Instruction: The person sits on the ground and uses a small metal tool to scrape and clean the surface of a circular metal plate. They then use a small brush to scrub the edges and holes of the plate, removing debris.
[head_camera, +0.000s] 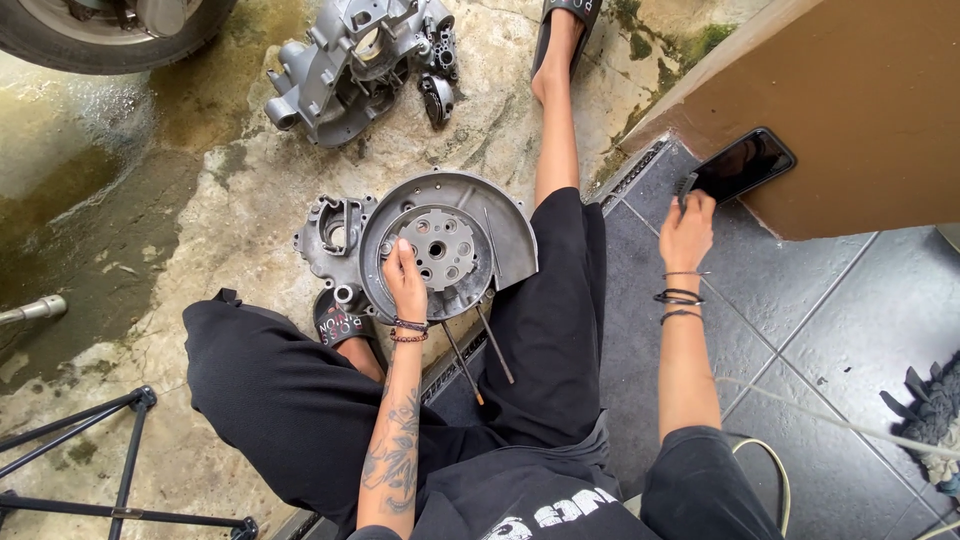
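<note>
My left hand (404, 277) rests fingers curled on the round, holed metal hub (440, 250) of a dull grey cast engine cover (500, 225), which stands between my knees on rough, damp concrete (200, 200); my right hand (688, 228) pinches a small dark brush (684, 188) just below a glossy black phone (745, 163) leaning on a brown wall (860, 100) — smooth slate tiles (830, 330) underneath; another grey casting (350, 60) lies beyond my left hand.
</note>
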